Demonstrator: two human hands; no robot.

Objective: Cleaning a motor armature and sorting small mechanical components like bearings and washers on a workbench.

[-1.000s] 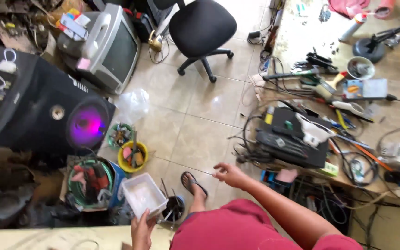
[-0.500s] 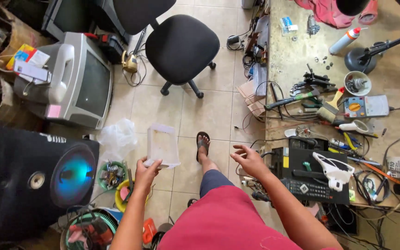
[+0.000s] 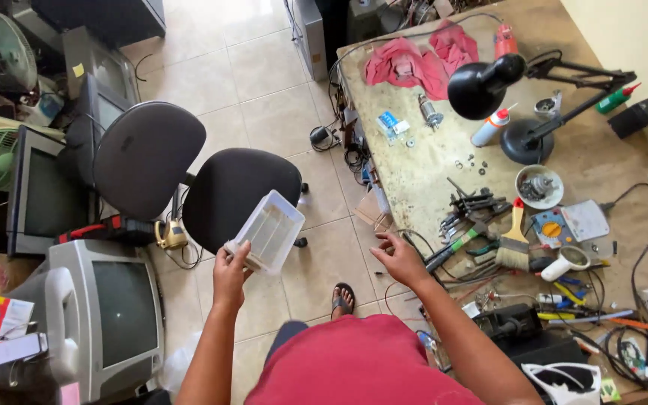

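While left hand [image 3: 230,274] grips clear tray [image 3: 268,231] before office chair [image 3: 238,191], right hand [image 3: 399,259] hovers open.

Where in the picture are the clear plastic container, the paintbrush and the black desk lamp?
Clear plastic container [image 3: 270,232], head view, on its see-through side wall.
Paintbrush [image 3: 514,247], head view, on its pale bristles.
Black desk lamp [image 3: 481,85], head view, on its round shade.
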